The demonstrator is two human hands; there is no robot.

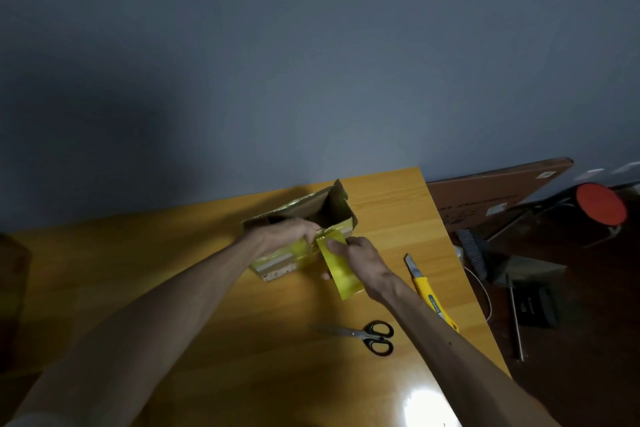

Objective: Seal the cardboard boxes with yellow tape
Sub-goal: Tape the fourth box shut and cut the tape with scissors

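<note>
A small cardboard box (pixel 341 210) stands on the wooden table (pixel 173 270), its flaps open at the top and yellow tape on its near side. My left hand (pixel 287 230) grips the box's near top edge. A loose strip of yellow tape (pixel 341 270) hangs from that edge toward me. My right hand (pixel 360 258) pinches the strip near its top, thumb on the tape. The roll of tape is not in sight.
A yellow utility knife (pixel 427 288) lies right of the box, near the table's right edge. Black-handled scissors (pixel 367 336) lie in front. Beyond the edge are a brown board (pixel 491 191), a brush (pixel 471 248), a red-topped stool (pixel 601 203) and dark clutter.
</note>
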